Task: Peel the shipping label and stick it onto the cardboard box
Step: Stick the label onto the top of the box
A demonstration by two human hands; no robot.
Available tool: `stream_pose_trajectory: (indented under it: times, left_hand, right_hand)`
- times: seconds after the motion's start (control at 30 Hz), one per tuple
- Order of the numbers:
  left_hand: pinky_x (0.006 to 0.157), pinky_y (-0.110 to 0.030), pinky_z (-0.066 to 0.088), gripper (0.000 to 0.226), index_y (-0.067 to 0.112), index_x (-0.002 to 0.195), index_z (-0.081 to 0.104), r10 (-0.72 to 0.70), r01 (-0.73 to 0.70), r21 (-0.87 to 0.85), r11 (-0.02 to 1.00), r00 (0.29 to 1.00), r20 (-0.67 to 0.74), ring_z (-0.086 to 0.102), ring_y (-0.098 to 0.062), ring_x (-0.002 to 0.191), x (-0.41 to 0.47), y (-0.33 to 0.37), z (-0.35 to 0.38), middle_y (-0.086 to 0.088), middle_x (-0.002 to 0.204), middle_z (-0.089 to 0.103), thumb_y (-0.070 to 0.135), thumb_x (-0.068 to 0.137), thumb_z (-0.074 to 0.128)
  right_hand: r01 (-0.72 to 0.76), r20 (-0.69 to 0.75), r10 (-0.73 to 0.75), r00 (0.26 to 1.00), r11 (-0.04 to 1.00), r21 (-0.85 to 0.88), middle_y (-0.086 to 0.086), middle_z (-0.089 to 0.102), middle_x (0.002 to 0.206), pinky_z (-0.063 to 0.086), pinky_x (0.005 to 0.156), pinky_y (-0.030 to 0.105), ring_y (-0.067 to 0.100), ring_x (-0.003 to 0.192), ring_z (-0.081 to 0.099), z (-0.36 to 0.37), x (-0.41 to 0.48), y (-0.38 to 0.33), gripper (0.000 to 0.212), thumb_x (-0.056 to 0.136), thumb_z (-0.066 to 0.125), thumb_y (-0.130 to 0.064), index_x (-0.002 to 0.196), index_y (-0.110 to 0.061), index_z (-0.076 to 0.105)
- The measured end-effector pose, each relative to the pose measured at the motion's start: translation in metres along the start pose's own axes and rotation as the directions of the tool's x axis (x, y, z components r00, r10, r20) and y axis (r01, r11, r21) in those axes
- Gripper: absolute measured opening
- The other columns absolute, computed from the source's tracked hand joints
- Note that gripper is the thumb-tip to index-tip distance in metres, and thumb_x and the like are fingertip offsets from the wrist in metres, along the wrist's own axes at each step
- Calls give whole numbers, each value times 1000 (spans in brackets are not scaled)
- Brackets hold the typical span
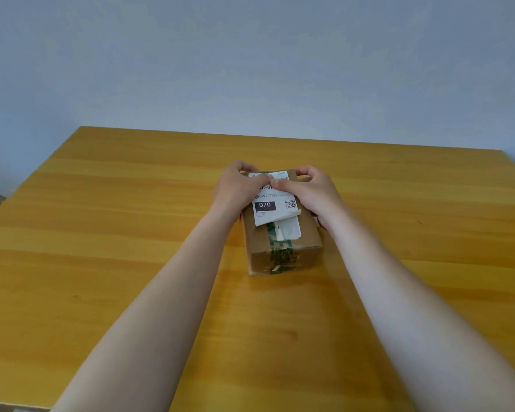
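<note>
Since the shipping label (275, 196) curls up at its 6 o'clock end atop the cardboard box (308, 237) in the middle of the table (101, 233), I'm guessing my left hand (238, 187) and right hand (311, 190) clamp the 12 o'clock end, fingers hooked over the box edge, thumbs pinning paper, to anchor it.

Head camera: looks forward and down across table (101, 233), wall (250, 55) behind.

I wore nothing on my arms: my left forearm (161, 292) and right forearm (399, 292) were bare to the lower edge of view. My left hand (238, 185) and right hand (312, 188) were bare, with a short right thumbnail.
</note>
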State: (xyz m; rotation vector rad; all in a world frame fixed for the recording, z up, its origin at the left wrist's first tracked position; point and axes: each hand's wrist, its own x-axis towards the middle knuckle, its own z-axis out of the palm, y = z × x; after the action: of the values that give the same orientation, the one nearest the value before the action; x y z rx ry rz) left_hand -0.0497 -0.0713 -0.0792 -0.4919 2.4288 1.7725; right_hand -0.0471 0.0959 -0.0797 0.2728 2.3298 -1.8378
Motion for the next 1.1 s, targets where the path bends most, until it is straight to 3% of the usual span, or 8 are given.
stream_pose_trajectory:
  times: [0.17, 0.37, 0.57, 0.67, 0.77, 0.87, 0.97, 1.1]
  left_hand:
    - [77, -67, 62, 34, 27, 98, 65, -54, 52, 38, 998, 998, 33, 79, -31, 86, 12, 9, -5, -5, 90, 81, 43, 76, 84]
    - [69, -62, 63, 35, 26, 82, 54, -52, 49, 68, 996, 998, 41, 76, -37, 96, 24, 15, -3, -11, 98, 79, 45, 80, 83]
    - [58, -46, 59, 36, 25, 82, 52, -28, 22, 119, 993, 999, 43, 74, -30, 78, 32, 15, -2, -6, 88, 76, 46, 82, 81]
    - [58, -45, 58, 36, 24, 80, 50, 13, -15, 147, 989, 1000, 17, 79, -33, 85, 34, 15, 1, -9, 89, 78, 46, 85, 78]
    - [57, -41, 55, 37, 24, 78, 47, 35, -37, 168, 985, 999, 15, 78, -34, 89, 35, 17, 2, -12, 96, 79, 46, 85, 77]
    - [53, -37, 53, 36, 24, 78, 48, 47, -48, 188, 981, 999, 11, 74, -32, 75, 37, 17, 2, -8, 84, 75, 46, 88, 75]
    - [54, -35, 52, 31, 23, 81, 55, 90, -90, 187, 978, 996, 12, 71, -26, 70, 37, 16, 2, -3, 81, 74, 45, 91, 74]
    - [69, -38, 58, 18, 27, 97, 74, 97, -107, 129, 986, 992, 79, 74, -16, 77, 35, 19, -4, 5, 89, 77, 44, 91, 76]
  right_hand:
    - [3, 18, -2, 1000, 999, -48, -1, 77, 107, 54, 52, 24, 10, 76, 78, -2, 20, -2, 59, 73, 95, -42, 121, -23, 65]
    - [28, 0, -28, 1000, 994, -107, -1, 77, 103, 52, 53, 23, 11, 77, 77, -3, 37, -2, 58, 73, 93, -48, 115, -19, 65]
    - [43, 9, -43, 999, 988, -145, -2, 77, 97, 50, 55, 24, 8, 71, 74, -3, 45, 2, 49, 72, 92, -49, 100, -21, 63]
    - [55, 4, -55, 998, 986, -158, 5, 77, 101, 51, 62, 28, 15, 80, 75, -2, 48, 2, 55, 72, 92, -51, 104, -14, 66]
    - [57, 11, -56, 998, 985, -161, 1, 76, 92, 50, 57, 26, 10, 69, 71, -3, 48, 1, 51, 73, 91, -50, 99, -16, 64]
    - [75, 6, -75, 997, 982, -174, -4, 71, 84, 47, 57, 26, 8, 65, 67, -2, 48, 1, 48, 75, 90, -51, 93, -19, 61]
    - [84, -1, -86, 996, 978, -191, -4, 70, 90, 46, 61, 28, 12, 74, 67, -2, 48, 0, 48, 78, 86, -54, 98, -18, 62]
    - [54, 64, -44, 997, 985, -164, -7, 74, 112, 50, 72, 29, 13, 101, 73, -10, 45, -6, 44, 88, 77, -56, 119, -27, 69]
